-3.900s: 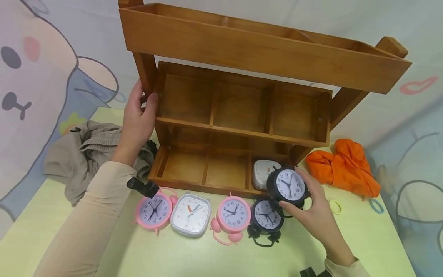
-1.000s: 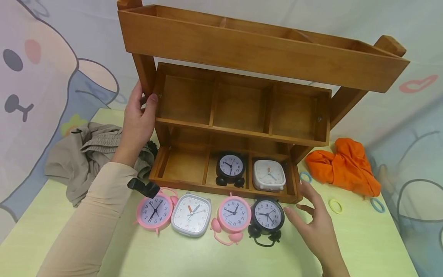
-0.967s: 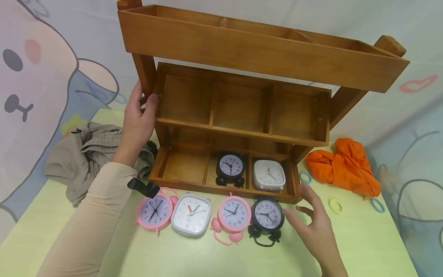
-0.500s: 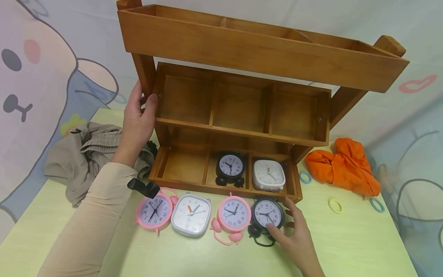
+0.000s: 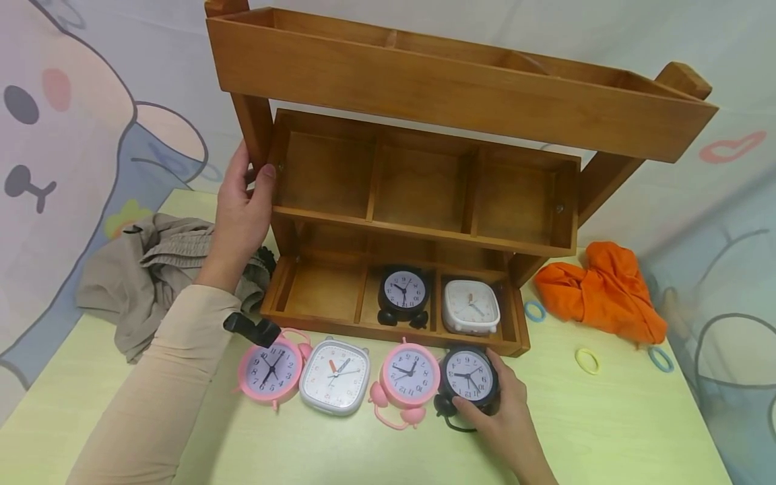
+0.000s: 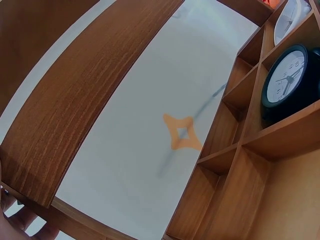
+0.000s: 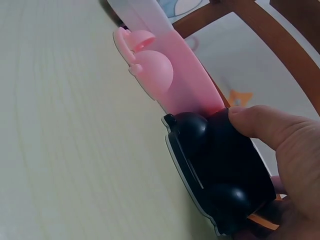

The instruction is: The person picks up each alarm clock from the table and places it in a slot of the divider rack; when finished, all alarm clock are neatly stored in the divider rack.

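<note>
My left hand [image 5: 242, 202] grips the left side post of the three-tier wooden shelf rack [image 5: 424, 232], thumb in front and fingers behind. In the left wrist view only parts of its fingers [image 6: 20, 220] show at the lower left corner. My right hand [image 5: 500, 411] holds a black twin-bell alarm clock [image 5: 467, 374], lying face up on the table. In the right wrist view the thumb [image 7: 250, 120] presses on the clock's edge between face and bells. Beside it lie a pink alarm clock [image 5: 409, 376], a grey square clock [image 5: 335, 377] and another pink alarm clock [image 5: 270, 370].
On the bottom tier, a black alarm clock [image 5: 404, 291] lies in the middle compartment and a white square clock [image 5: 471, 306] in the right one. Grey-brown cloth [image 5: 151, 269] lies left, orange cloth [image 5: 606, 293] right. A yellow ring [image 5: 587, 361] and two blue rings [image 5: 661, 359] lie nearby.
The first black clock was set into the bottom tier's middle compartment. My right hand then moved left and down and took hold of the black clock on the table. The left hand stayed still.
</note>
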Tool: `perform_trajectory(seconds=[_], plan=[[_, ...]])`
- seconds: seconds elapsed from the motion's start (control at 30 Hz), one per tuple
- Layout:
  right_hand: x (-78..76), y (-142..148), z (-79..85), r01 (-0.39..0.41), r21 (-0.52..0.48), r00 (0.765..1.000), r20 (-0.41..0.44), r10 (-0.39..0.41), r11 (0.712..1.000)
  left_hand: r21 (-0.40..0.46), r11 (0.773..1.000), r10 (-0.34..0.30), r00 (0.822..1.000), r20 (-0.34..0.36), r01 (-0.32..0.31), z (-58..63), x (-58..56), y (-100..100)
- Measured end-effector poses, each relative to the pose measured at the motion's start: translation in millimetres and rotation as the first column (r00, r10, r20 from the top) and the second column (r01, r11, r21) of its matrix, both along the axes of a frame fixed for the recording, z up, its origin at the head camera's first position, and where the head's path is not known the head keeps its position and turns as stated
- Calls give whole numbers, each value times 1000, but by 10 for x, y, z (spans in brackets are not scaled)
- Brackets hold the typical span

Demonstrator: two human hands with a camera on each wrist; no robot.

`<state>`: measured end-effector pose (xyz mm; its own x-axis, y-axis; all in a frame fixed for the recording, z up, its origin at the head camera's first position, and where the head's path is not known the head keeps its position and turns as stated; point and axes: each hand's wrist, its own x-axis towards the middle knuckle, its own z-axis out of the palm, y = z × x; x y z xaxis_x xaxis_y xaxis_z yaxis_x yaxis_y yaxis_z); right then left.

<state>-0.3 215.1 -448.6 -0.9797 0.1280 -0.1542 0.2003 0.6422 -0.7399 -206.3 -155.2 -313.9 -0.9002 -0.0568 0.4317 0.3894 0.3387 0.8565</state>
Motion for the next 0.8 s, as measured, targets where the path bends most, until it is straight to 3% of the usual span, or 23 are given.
perform_trajectory(seconds=[0.27,0.43,0.6,0.8], plan=[[-1,-5,-18,59,-38,998,24,-58,998,-8,1000,2,1000,0,-2,3,1,1],[55,60,58,95,-17,995,35,-94,995,-2,1000,4,1000,10,-4,-16,-10,-8],[81,143,228,117,1,993,1,-117,993,-1,1000,10,1000,14,-10,-23,-15,-14],[11,129,490,120,-52,986,-113,-125,991,-6,1000,6,1000,7,-6,-24,-25,-15]])
